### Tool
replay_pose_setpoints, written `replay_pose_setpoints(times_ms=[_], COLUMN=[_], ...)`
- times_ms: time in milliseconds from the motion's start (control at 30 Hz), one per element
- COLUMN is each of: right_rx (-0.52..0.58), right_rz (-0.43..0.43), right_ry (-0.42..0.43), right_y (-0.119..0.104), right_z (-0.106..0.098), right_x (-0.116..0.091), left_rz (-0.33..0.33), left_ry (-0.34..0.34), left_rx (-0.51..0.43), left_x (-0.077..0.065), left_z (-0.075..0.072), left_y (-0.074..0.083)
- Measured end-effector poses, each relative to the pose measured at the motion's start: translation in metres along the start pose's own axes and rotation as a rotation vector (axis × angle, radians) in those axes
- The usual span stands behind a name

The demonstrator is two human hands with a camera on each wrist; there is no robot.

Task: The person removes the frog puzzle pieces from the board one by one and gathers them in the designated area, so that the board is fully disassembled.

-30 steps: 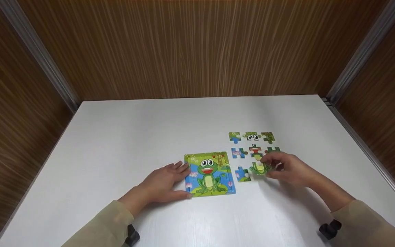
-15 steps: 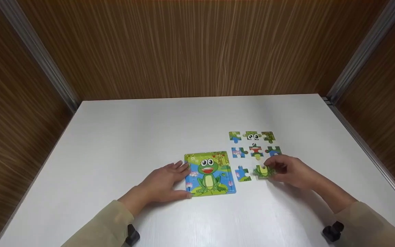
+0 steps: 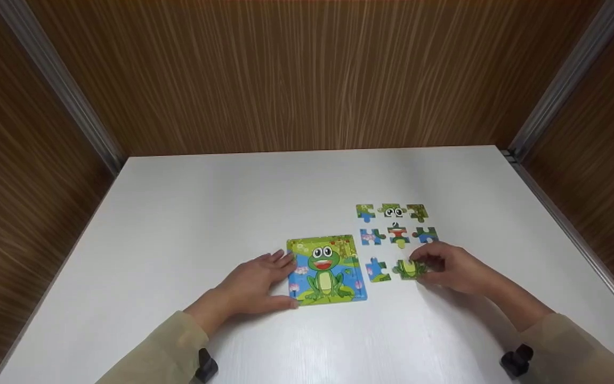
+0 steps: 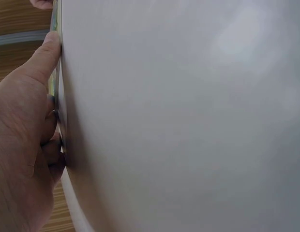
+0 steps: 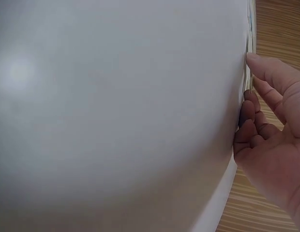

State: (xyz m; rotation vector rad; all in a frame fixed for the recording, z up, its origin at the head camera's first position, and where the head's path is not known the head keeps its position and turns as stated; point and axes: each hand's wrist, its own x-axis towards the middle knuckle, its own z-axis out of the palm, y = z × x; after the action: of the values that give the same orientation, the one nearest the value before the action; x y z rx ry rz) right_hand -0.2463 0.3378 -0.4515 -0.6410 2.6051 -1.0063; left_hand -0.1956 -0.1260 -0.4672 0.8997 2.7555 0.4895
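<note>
My right hand [image 3: 453,269] pinches a jigsaw puzzle piece [image 3: 406,270] showing a frog's belly and feet, low over or on the white table. The thumb and index finger hold its right edge in the head view. Just left of it lies a blue and green corner piece [image 3: 376,271]. My left hand [image 3: 253,282] rests flat on the table, with fingertips and thumb touching the left edge of a square puzzle board [image 3: 333,272] printed with a smiling frog. In the wrist views, both hands appear side-on at the table surface, and the puzzle parts show only as thin edges.
Behind the held piece, several loose pieces lie in spaced rows, among them an eyes piece [image 3: 393,212], a mouth piece [image 3: 397,233] and a pink-flower piece [image 3: 371,237]. Wood-grain panels [image 3: 307,74] border the white table [image 3: 205,202] at the back and sides.
My right hand has shifted slightly right and toward the body with the frog-belly piece, uncovering the right piece of the middle row. The left hand and board have not moved.
</note>
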Motion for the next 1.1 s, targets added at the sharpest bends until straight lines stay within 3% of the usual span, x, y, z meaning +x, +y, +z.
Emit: replay_pose_setpoints(times_ms=[667,867,1100], right_rx=[0.017,0.013,0.028], right_rz=[0.045,-0.004,-0.136], right_ry=[0.000,0.025,-0.020], right_y=[-0.008,-0.022,-0.047], right_z=[-0.006,-0.003,0.016], right_x=[-0.001,0.007,0.024], left_rz=[0.006,0.006,0.001], left_ry=[0.021,0.018,0.016], left_rx=[-0.023,-0.009,-0.012], left_x=[-0.001,0.000,0.001], left_z=[-0.001,-0.001,-0.001], left_y=[0.001,-0.001,-0.002])
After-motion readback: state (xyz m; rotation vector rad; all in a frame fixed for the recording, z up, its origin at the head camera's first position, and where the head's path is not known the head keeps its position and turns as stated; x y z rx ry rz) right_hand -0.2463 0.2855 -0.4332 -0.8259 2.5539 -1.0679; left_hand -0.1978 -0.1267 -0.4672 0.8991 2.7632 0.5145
